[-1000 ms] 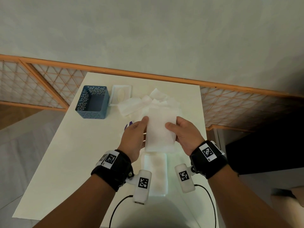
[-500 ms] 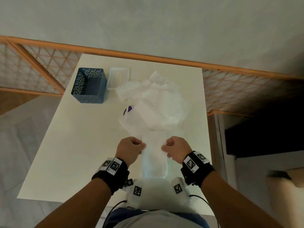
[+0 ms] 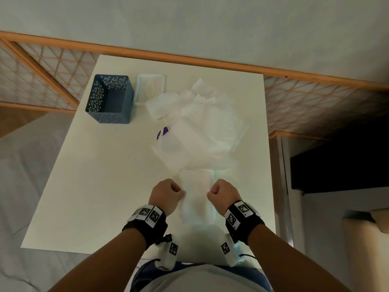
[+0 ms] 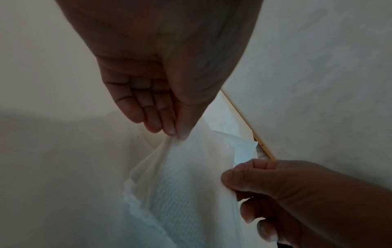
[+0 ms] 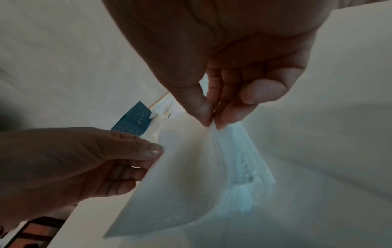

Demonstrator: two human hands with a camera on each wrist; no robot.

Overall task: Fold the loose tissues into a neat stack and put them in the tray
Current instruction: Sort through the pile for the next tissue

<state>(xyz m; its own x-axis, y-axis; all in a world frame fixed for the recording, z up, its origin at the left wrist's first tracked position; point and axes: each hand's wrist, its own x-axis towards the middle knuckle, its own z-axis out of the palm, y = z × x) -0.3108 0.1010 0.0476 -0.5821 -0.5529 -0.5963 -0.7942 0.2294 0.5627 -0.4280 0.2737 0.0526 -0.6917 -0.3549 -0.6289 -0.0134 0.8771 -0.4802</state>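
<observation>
Both hands hold one folded white tissue (image 3: 196,199) above the near part of the white table (image 3: 101,186). My left hand (image 3: 168,196) pinches its left edge, thumb against fingertips (image 4: 169,130). My right hand (image 3: 224,193) pinches the right edge between thumb and fingertips (image 5: 205,110). The tissue (image 4: 180,184) hangs below the fingers, over a folded tissue stack (image 3: 212,209) that lies on the table. A loose tissue pile (image 3: 202,127) spreads across the middle of the table. The dark blue perforated tray (image 3: 110,99) stands at the far left, seen also as the tray (image 5: 132,124) in the right wrist view.
A white tissue box (image 3: 149,88) lies right of the tray. A purple scrap (image 3: 163,132) shows under the pile's left edge. An orange lattice railing (image 3: 315,106) runs behind and beside the table. The table's left half is bare.
Both hands have drawn the folded tissue back from above the loose pile toward my body and lowered it over the near stack. The head view has tilted down.
</observation>
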